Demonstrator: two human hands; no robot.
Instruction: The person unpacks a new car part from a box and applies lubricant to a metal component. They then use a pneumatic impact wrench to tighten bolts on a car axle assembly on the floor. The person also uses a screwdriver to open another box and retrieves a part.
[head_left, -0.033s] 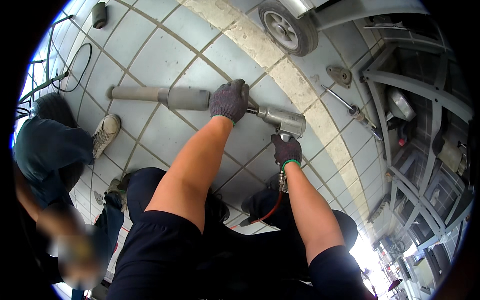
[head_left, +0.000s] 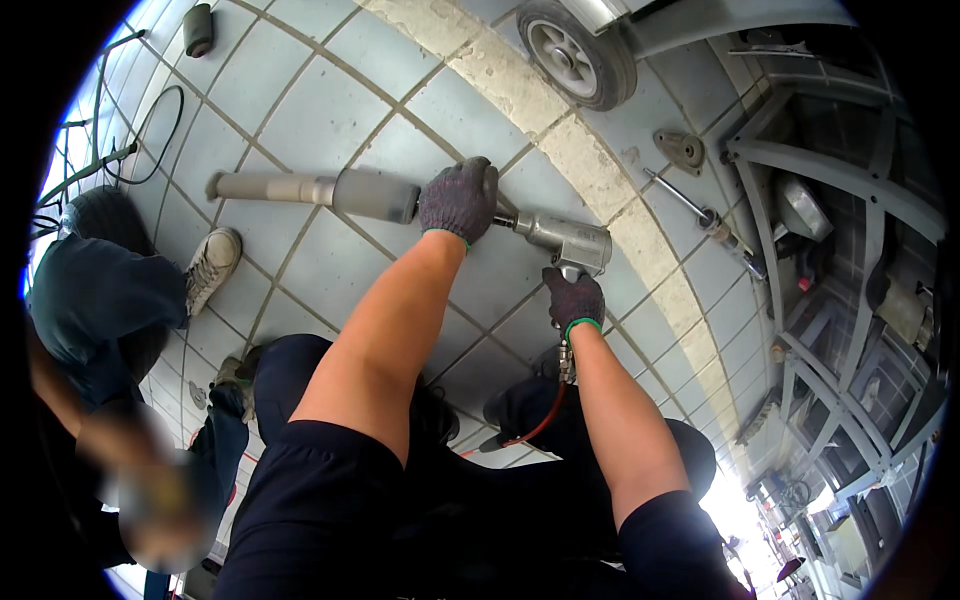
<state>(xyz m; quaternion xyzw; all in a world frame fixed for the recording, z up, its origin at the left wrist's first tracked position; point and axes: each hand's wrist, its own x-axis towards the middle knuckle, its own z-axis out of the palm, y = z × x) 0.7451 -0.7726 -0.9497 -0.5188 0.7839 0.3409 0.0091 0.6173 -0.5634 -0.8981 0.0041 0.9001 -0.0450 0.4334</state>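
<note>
My gloved left hand (head_left: 458, 200) is closed around the right end of a shock absorber, which lies nearly level above the tiled floor; the fingers hide that end. The absorber has a slim, dusty tan body (head_left: 270, 188) and a wider grey sleeve (head_left: 375, 196), with a short dark gap between sleeve and glove. In my gloved right hand (head_left: 576, 300) is the grip of a silver air impact wrench (head_left: 568, 238). Its nose points left, and a thin socket or shaft reaches to my left hand. From the handle's metal fitting a red air hose (head_left: 545, 425) runs down.
On the left stands a co-worker with a worn sneaker (head_left: 213, 266). A grey cylindrical sleeve (head_left: 198, 32) is at upper left. To the right lie a flanged mount (head_left: 679, 151) and a rod-like part (head_left: 712, 226), beside a wheel (head_left: 572, 58) and a metal frame (head_left: 820, 165).
The absorber's grey sleeve and body have shifted slightly left and up at the far end, showing a dark gap beside my left glove. My hands and the impact wrench keep their places.
</note>
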